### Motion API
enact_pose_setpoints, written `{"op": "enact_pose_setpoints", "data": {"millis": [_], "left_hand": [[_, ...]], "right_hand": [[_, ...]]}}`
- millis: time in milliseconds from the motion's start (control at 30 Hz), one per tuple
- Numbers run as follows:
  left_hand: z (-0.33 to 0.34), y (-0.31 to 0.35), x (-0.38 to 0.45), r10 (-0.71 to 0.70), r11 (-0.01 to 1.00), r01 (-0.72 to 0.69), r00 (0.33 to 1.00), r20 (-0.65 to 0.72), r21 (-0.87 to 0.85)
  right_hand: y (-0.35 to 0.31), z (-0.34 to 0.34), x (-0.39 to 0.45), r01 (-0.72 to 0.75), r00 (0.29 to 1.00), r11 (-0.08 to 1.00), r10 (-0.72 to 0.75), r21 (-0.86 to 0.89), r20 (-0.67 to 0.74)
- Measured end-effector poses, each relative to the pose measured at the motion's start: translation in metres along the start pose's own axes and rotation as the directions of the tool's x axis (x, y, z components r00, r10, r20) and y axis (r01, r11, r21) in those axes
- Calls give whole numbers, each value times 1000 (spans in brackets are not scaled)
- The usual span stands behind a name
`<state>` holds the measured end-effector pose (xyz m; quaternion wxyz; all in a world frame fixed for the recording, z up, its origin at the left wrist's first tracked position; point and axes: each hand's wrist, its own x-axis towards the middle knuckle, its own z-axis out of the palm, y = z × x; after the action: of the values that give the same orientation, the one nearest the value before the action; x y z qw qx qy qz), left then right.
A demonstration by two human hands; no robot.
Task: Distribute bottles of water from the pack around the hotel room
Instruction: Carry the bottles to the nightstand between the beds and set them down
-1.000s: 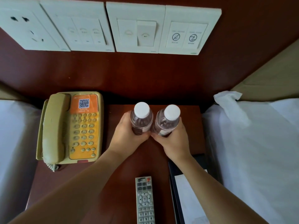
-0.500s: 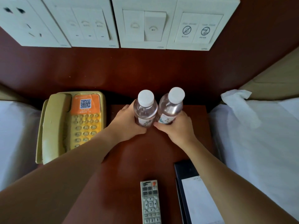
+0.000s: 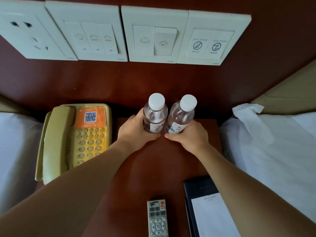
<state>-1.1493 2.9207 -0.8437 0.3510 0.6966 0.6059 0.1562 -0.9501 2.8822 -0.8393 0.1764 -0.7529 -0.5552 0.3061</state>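
Two clear water bottles with white caps stand side by side at the back of a dark red nightstand (image 3: 153, 170). My left hand (image 3: 135, 132) is wrapped around the lower part of the left bottle (image 3: 155, 113). My right hand (image 3: 188, 135) grips the base of the right bottle (image 3: 182, 115), which leans slightly to the right. Both bottles' bottoms are hidden by my fingers. The bottles almost touch each other.
A beige and orange telephone (image 3: 73, 139) fills the nightstand's left side. A grey remote control (image 3: 157, 218) and a black notepad holder with white paper (image 3: 206, 207) lie at the front. White beds (image 3: 273, 151) flank both sides. Wall switch panels (image 3: 153, 35) hang above.
Both hands have pushed the two bottles farther back on the nightstand, toward the wall. The view has shifted a little closer.
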Motion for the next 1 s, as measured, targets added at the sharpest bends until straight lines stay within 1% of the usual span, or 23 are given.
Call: {"op": "enact_pose_setpoints", "data": {"millis": [233, 567, 700, 767, 833, 900, 967, 1000], "left_hand": [[1, 2, 2, -16, 1000, 16, 1000, -12, 22], [6, -5, 5, -31, 999, 31, 1000, -4, -20], [6, -1, 3, -53, 998, 53, 999, 3, -31], [5, 1, 1, -52, 997, 53, 998, 18, -54], [5, 4, -6, -48, 992, 51, 998, 27, -119], [2, 6, -14, -65, 981, 63, 998, -1, -185], [-8, 14, -23, -64, 986, 52, 995, -73, -159], [-14, 16, -30, -43, 990, 25, 992, -121, -141]], "right_hand": [[-2, -3, -1, 4, 1000, 1000, -4, -9, 8], [-6, -7, 1, 13, 1000, 999, -13, -37, 8], [-5, -8, -1, 5, 999, 1000, -5, 5, 32], [-3, -10, -1, -6, 997, 998, 1, 65, 79], [-5, -13, -7, -3, 993, 990, -14, 139, 119], [-4, -17, -12, -4, 995, 984, -14, 178, 101], [-13, -30, -22, 12, 998, 987, -22, 158, 65], [-16, -37, -28, 33, 999, 989, -38, 145, 34]]}}
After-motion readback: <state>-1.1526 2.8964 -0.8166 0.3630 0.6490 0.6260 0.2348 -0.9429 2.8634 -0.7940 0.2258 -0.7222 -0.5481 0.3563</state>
